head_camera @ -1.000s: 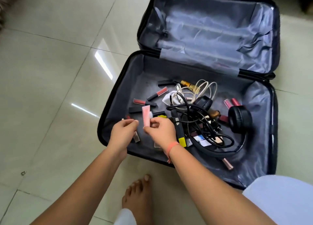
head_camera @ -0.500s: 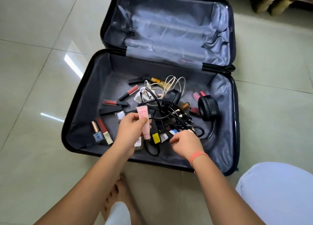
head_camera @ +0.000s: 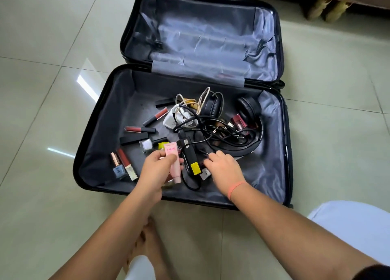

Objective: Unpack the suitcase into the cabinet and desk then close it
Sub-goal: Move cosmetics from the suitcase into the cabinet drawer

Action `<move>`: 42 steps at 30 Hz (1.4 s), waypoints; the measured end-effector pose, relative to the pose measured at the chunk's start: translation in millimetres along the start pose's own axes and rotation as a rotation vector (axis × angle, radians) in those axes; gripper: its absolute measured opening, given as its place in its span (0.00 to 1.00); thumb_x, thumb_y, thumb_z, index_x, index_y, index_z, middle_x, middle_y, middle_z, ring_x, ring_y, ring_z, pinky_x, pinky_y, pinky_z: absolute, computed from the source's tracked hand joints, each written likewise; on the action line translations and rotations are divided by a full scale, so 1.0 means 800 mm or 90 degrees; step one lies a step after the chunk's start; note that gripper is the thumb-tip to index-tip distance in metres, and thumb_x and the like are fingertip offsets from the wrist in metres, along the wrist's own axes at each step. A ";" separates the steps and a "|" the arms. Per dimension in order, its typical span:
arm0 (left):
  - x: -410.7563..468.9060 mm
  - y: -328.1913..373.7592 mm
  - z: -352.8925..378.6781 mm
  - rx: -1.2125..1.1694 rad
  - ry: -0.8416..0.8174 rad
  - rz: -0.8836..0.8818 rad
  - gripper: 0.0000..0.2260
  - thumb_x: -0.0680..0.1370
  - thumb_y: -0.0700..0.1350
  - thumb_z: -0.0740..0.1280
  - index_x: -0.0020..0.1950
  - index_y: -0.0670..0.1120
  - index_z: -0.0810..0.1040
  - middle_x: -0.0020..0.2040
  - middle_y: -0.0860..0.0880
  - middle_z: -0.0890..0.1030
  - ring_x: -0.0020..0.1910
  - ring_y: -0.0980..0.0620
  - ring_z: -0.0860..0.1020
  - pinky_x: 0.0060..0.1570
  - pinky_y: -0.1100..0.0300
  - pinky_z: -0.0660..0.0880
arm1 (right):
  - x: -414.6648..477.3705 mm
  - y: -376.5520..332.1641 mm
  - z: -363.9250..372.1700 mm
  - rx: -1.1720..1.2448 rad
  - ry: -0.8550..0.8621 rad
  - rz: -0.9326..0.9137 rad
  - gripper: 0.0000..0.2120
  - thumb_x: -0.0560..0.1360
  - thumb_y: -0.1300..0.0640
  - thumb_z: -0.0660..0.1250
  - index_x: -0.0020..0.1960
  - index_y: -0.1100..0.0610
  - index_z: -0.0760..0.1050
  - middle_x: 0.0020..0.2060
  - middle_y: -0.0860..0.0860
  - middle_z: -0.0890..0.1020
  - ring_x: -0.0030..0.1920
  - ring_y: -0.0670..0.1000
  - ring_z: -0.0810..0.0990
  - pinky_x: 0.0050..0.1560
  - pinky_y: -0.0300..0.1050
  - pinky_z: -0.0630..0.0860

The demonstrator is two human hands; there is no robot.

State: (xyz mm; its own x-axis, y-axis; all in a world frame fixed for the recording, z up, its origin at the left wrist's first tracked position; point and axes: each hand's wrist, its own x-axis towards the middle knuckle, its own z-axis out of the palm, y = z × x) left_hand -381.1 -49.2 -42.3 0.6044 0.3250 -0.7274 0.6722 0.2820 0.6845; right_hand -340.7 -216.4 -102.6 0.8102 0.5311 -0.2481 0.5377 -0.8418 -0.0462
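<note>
A black suitcase (head_camera: 95, 115) lies open on the tiled floor, its grey-lined lid (head_camera: 206, 37) flat behind it. Inside are black headphones (head_camera: 249, 106) tangled with black and white cables (head_camera: 211, 127), a white charger (head_camera: 171, 119), lip glosses (head_camera: 139, 129) and nail polish bottles (head_camera: 118, 168). My left hand (head_camera: 156, 170) grips a small pink tube (head_camera: 174, 163) upright over the near part of the case. My right hand (head_camera: 223, 170) reaches down among small items beside a black adapter with a yellow label (head_camera: 191, 161); its fingertips are curled onto something I cannot make out.
Pale glossy floor tiles (head_camera: 42, 89) surround the case. Wooden furniture legs (head_camera: 325, 9) stand at the top right. My bare foot (head_camera: 147, 237) is just in front of the suitcase, and my knee in white cloth (head_camera: 354, 227) is at the lower right.
The pink tube passed from my right hand to my left hand. My right hand then moved right and down into the items near the black adapter.
</note>
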 end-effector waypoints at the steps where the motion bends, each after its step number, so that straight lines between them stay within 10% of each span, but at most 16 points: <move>1: 0.000 0.001 0.001 -0.003 -0.001 -0.005 0.07 0.78 0.36 0.60 0.49 0.46 0.75 0.40 0.47 0.84 0.35 0.51 0.79 0.41 0.57 0.74 | -0.001 -0.002 -0.001 0.008 -0.004 0.009 0.19 0.46 0.63 0.80 0.33 0.53 0.78 0.30 0.49 0.77 0.33 0.52 0.77 0.29 0.42 0.70; 7: 0.001 0.001 0.007 -0.015 0.011 0.000 0.07 0.77 0.35 0.58 0.46 0.44 0.72 0.36 0.46 0.79 0.31 0.52 0.74 0.31 0.60 0.71 | -0.007 -0.013 -0.035 0.190 0.028 0.225 0.10 0.79 0.55 0.58 0.53 0.57 0.77 0.49 0.53 0.78 0.53 0.55 0.72 0.48 0.47 0.70; 13: -0.001 0.004 0.012 -0.062 -0.027 -0.001 0.07 0.77 0.34 0.56 0.46 0.44 0.70 0.38 0.47 0.83 0.34 0.52 0.79 0.31 0.61 0.73 | 0.006 -0.051 -0.073 0.760 0.185 0.369 0.05 0.68 0.56 0.75 0.37 0.55 0.79 0.29 0.46 0.80 0.32 0.45 0.77 0.40 0.44 0.77; 22: 0.007 0.010 -0.022 -0.203 -0.059 -0.007 0.08 0.78 0.36 0.60 0.54 0.42 0.76 0.38 0.45 0.80 0.34 0.52 0.78 0.28 0.62 0.77 | 0.019 -0.098 -0.077 0.587 0.199 0.119 0.14 0.71 0.68 0.62 0.48 0.58 0.84 0.47 0.51 0.84 0.49 0.53 0.79 0.54 0.43 0.74; 27: 0.022 0.029 -0.036 -0.268 -0.106 0.044 0.08 0.79 0.38 0.61 0.57 0.42 0.77 0.45 0.42 0.83 0.37 0.51 0.83 0.31 0.60 0.79 | 0.060 -0.057 -0.109 0.488 0.443 0.173 0.17 0.69 0.67 0.58 0.49 0.58 0.83 0.47 0.52 0.84 0.50 0.53 0.80 0.54 0.41 0.73; 31: 0.051 0.059 -0.054 -0.281 -0.068 0.080 0.08 0.79 0.36 0.61 0.57 0.42 0.75 0.44 0.43 0.85 0.35 0.51 0.83 0.28 0.61 0.78 | 0.120 -0.030 -0.125 0.275 0.113 0.126 0.18 0.78 0.62 0.56 0.66 0.58 0.73 0.65 0.54 0.76 0.69 0.55 0.69 0.73 0.47 0.57; 37: 0.100 0.087 -0.042 -0.234 -0.024 0.071 0.08 0.78 0.35 0.62 0.56 0.40 0.76 0.44 0.42 0.85 0.35 0.46 0.82 0.36 0.54 0.78 | 0.135 -0.031 -0.147 0.009 -0.324 -0.035 0.15 0.77 0.60 0.56 0.58 0.60 0.77 0.58 0.57 0.79 0.60 0.58 0.75 0.59 0.46 0.67; 42: 0.134 0.109 -0.029 -0.258 -0.054 0.056 0.07 0.78 0.34 0.61 0.53 0.41 0.75 0.41 0.43 0.85 0.36 0.49 0.84 0.41 0.51 0.79 | 0.149 -0.018 -0.158 0.153 -0.012 0.127 0.15 0.74 0.62 0.59 0.50 0.51 0.82 0.50 0.50 0.83 0.53 0.55 0.77 0.63 0.43 0.64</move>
State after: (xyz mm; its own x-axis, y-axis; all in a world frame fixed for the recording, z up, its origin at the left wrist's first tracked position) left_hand -267.6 30.7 -59.3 0.6966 0.2924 -0.6552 0.4045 0.5942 0.6952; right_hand -222.5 -128.9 -9.2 0.8880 0.3538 -0.2936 0.2970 -0.9289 -0.2212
